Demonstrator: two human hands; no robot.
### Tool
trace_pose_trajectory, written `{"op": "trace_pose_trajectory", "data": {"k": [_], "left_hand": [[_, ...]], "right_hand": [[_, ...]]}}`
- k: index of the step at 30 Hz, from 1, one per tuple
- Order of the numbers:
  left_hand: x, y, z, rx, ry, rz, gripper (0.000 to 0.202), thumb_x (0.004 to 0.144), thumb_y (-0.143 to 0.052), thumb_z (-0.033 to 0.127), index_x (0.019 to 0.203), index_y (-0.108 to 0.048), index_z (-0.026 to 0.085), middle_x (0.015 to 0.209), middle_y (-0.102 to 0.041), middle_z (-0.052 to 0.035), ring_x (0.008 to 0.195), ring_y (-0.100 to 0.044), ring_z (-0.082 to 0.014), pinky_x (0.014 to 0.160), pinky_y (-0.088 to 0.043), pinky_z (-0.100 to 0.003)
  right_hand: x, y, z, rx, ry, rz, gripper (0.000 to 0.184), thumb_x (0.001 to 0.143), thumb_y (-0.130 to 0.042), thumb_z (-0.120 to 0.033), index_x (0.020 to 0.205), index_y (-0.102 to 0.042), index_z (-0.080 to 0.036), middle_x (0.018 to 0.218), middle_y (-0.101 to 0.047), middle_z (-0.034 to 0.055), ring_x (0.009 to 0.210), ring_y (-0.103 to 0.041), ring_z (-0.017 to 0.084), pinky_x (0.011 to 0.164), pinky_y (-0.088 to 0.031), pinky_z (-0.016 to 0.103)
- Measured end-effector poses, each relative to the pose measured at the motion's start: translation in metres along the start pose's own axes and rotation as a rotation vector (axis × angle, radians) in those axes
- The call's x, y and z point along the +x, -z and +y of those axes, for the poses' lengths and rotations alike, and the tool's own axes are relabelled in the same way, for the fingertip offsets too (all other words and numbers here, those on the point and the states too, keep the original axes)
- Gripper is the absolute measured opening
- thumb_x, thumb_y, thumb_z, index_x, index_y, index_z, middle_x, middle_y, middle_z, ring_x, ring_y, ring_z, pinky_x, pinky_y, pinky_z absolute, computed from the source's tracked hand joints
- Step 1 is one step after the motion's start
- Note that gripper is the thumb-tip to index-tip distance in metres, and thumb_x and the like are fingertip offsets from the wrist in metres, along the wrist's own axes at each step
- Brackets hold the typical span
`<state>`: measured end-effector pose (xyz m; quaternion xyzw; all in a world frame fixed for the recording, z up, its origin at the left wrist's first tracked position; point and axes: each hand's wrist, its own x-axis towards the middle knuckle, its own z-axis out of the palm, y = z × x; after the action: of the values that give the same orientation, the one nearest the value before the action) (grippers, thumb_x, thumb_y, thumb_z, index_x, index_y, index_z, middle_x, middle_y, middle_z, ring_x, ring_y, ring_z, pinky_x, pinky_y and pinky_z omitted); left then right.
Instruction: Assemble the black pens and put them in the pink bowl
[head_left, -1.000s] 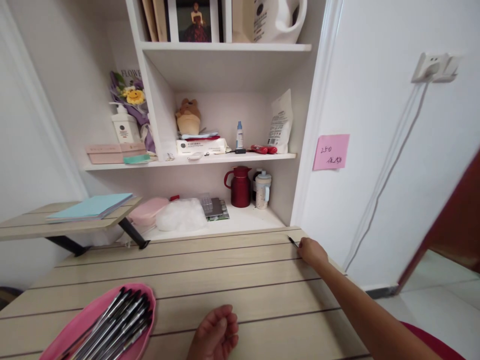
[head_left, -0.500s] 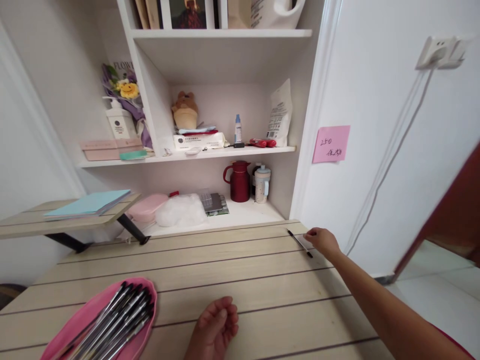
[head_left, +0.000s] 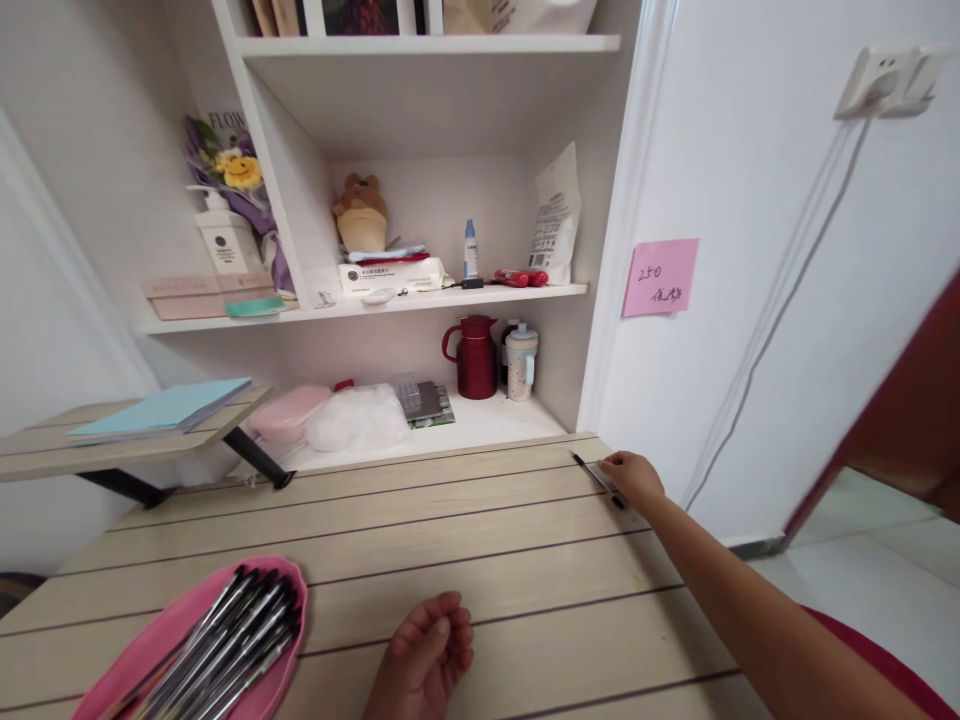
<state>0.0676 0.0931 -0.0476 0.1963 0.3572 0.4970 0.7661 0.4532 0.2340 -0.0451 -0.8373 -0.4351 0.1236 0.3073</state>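
Note:
A black-and-clear pen [head_left: 618, 501] lies slantwise at the right back of the wooden table. My right hand [head_left: 634, 478] reaches it from the right, fingers pinched together at its middle and covering part of the barrel. My left hand [head_left: 427, 645] rests at the front of the table, its fingers curled in with the thumb over them and nothing visible inside. To its left, a pink tray [head_left: 296, 600] holds several similar pens [head_left: 232, 630] with dark ends, bunched side by side.
A small raised stand [head_left: 232, 415] with blue paper [head_left: 165, 408] is at the left. Behind the table, a white shelf unit [head_left: 420, 300] holds a red jug [head_left: 477, 360], a cup [head_left: 520, 362] and a pink box [head_left: 289, 412]. A wall with a pink note [head_left: 660, 278] borders the right.
My right hand has moved slightly left, from beside the pen onto its middle. My left hand keeps its curled pose. The camera view has shifted a little.

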Motion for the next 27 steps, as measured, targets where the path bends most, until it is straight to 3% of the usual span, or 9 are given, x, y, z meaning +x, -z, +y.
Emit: {"op": "trace_pose_trajectory", "data": {"k": [9,17,27], "left_hand": [[-0.003,-0.003,0.004,0.015,0.033,0.002,0.031,0.055,-0.077,0.017,0.084,-0.066,0.012,0.078,-0.065,-0.0076,0.068,-0.060,-0.0136,0.068,-0.046,-0.026],[-0.005,-0.003,0.004,0.023,0.025,0.024,0.031,0.057,-0.076,0.017,0.086,-0.067,0.012,0.079,-0.065,-0.0082,0.070,-0.060,-0.0149,0.070,-0.045,-0.028],[-0.008,-0.009,0.002,0.012,-0.019,0.048,0.032,0.055,-0.078,0.018,0.084,-0.067,0.012,0.077,-0.065,-0.0079,0.067,-0.060,-0.0133,0.067,-0.046,-0.025]], "right_hand": [[0.008,-0.012,-0.020,-0.080,-0.083,0.058,0.026,0.073,-0.052,-0.042,0.083,-0.066,-0.023,0.091,-0.069,0.0107,0.085,-0.063,0.027,0.063,-0.046,0.032],[0.012,-0.017,-0.027,-0.093,-0.124,0.099,0.026,0.073,-0.052,-0.041,0.085,-0.067,-0.024,0.093,-0.069,0.0120,0.088,-0.063,0.027,0.064,-0.046,0.033],[0.018,0.017,0.001,-0.058,-0.054,0.077,0.032,0.072,-0.049,-0.045,0.083,-0.066,-0.021,0.081,-0.070,0.0073,0.070,-0.063,0.020,0.052,-0.041,0.025]]}}
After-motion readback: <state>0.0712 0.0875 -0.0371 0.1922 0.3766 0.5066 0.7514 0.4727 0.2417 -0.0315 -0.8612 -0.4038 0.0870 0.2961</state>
